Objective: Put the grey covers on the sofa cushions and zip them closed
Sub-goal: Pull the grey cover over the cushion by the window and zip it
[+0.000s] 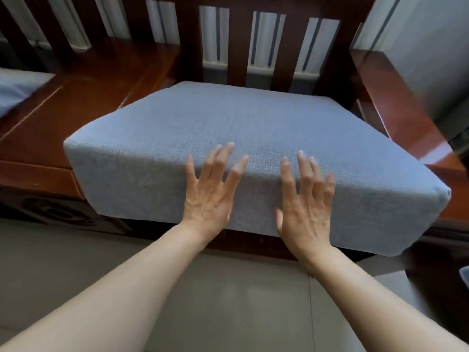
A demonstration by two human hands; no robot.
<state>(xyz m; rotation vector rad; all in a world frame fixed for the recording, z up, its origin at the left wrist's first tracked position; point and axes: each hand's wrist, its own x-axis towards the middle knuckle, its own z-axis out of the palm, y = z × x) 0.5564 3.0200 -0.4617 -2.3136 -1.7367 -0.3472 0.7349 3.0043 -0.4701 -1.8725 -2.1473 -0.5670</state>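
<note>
A thick square cushion (248, 128) in a grey woven cover lies on the wooden sofa seat, turned at an angle, its front edge hanging out past the seat. My left hand (210, 191) lies flat against the cushion's front face, fingers straight and spread, tips reaching over the top edge. My right hand (307, 199) presses the same face just to the right, fingers also straight. No zip shows on the sides I can see.
The dark red wooden sofa (83, 102) has a slatted back and a broad armrest (396, 102) at the right. Another grey cushion (17, 90) shows at the far left. Grey tiled floor (228, 288) lies below. A blue-grey scrap (465, 275) peeks in at the right edge.
</note>
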